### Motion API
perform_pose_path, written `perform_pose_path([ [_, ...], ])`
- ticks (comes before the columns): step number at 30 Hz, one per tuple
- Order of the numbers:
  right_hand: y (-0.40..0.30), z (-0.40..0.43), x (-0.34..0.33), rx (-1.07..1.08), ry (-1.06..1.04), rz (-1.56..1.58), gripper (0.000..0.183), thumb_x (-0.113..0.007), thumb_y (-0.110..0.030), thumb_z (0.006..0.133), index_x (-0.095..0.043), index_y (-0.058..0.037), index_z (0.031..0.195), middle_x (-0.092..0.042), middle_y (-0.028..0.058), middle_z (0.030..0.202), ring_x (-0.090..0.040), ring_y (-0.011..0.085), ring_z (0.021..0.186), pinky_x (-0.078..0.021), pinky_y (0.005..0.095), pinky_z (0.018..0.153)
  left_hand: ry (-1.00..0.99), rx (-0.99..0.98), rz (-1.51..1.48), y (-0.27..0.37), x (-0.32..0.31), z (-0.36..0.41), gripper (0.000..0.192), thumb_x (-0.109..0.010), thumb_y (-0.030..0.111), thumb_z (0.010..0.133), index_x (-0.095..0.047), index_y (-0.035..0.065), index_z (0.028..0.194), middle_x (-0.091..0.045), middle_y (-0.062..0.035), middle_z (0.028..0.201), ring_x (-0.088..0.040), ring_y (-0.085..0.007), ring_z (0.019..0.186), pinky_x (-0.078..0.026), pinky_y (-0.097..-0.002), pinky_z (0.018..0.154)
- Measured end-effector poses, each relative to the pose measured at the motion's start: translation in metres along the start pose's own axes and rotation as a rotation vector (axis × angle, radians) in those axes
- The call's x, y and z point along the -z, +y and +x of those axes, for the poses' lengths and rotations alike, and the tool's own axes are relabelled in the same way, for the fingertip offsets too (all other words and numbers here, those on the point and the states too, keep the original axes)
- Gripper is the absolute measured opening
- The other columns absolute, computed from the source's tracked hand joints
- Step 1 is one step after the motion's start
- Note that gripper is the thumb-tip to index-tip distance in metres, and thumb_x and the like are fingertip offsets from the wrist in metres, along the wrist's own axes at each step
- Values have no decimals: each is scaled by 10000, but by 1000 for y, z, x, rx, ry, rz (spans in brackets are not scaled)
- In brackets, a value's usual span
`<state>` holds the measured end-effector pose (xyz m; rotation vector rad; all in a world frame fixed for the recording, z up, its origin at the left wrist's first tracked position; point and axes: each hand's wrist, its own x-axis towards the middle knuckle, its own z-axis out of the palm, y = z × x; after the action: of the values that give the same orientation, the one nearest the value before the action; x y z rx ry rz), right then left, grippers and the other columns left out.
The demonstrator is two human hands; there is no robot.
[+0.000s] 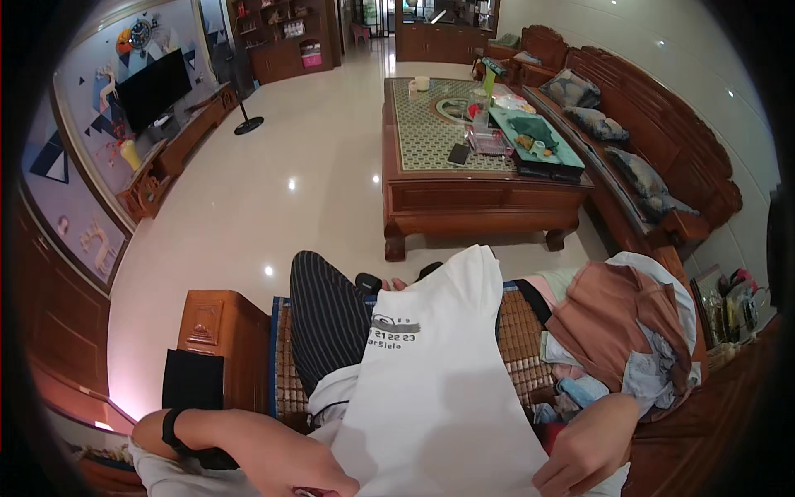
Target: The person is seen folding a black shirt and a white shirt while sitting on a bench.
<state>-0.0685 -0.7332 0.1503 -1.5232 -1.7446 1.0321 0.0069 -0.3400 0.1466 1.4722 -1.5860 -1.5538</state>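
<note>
A white T-shirt (435,397) with dark printing lies spread over my lap, part of its near edge cut off by the bottom of the view. My left hand (304,463), with a black band on its wrist, grips the shirt's near left edge; its fingertips are partly hidden. On the near right edge, my right hand (587,444) pinches the fabric. Striped dark trousers (326,310) cover my bent leg to the left of the shirt. Beside my right hand is a heap of clothes, with a brown garment (593,317) on top and small light-coloured pieces below.
A wooden armrest (242,348) at my left carries a folded black cloth (192,379). Ahead stands a carved wooden coffee table (484,202) holding a phone, a plastic box and a green board. A long wooden sofa (658,118) with cushions runs along the right wall.
</note>
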Motion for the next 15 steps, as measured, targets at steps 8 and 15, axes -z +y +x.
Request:
perform_pose_path([
  [8,81,6,4,270,-58,611,323,-726,-266,1020,-651,24,1141,-693,156,1039,-715,328,880,-575,394,739,-345,20,-164,-108,67,19,328,-660,288,1050,-681,50,1274,-747,-124,1135,-725,-235,990,-581,-368,867],
  [15,269,-30,67,-652,601,348,209,-640,-137,973,-738,-49,1135,-766,28,977,-715,138,879,-574,311,774,609,845,524,-341,215,83,715,-410,611,1076,-746,3,1243,-786,-210,1144,-750,-351,1081,-561,-463,961],
])
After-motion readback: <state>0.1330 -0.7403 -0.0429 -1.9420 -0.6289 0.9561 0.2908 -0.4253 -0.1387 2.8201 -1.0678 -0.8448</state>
